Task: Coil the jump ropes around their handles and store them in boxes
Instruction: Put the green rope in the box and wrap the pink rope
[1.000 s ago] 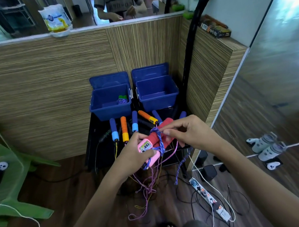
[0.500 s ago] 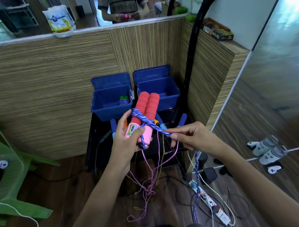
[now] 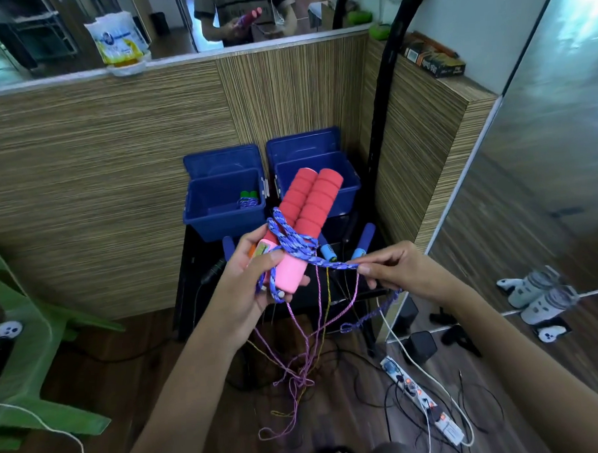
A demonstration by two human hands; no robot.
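Left hand [image 3: 255,279] grips the paired red-and-pink foam jump-rope handles [image 3: 302,226], held upright before the two open blue plastic boxes [image 3: 352,186]. Right hand [image 3: 392,268] pinches the blue-and-white braided rope [image 3: 300,246] taut beside them. Slack there would likely let the few loose turns slide off, and the trailing end may snag the thin purple cords [image 3: 309,345] hanging below.

Single head-worn wide-angle view, looking forward and down. Both hands close, centre frame: left hand [image 3: 255,279], right hand [image 3: 399,270]. Two blue boxes [image 3: 221,209] just beyond them against the wood panel wall [image 3: 99,166]; floor [image 3: 194,368] below. No second view.
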